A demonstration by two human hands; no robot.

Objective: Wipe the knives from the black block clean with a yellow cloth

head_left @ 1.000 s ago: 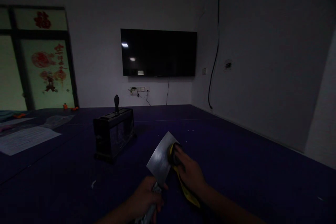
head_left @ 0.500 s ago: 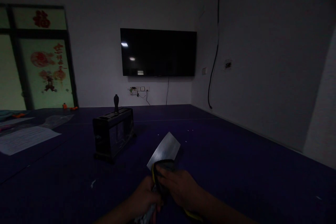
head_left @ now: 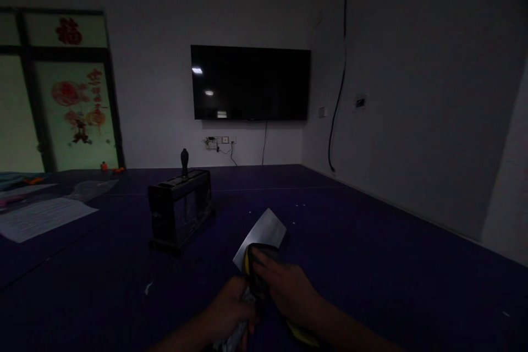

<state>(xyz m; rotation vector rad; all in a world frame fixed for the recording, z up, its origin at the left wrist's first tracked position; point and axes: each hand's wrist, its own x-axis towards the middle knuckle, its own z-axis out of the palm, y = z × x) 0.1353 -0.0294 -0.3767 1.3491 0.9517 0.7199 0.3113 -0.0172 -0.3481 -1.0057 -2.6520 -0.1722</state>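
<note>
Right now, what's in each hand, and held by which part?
Left hand: scraper, by its handle. Right hand: dark, yellow-edged cloth, near its upper end, over the scraper's blade; the thumb is hidden.

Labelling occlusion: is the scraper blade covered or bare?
Partly covered: the dark yellow-edged cloth under the right hand hides the end nearest the left hand; the rest of the scraper blade shows bare.
</note>
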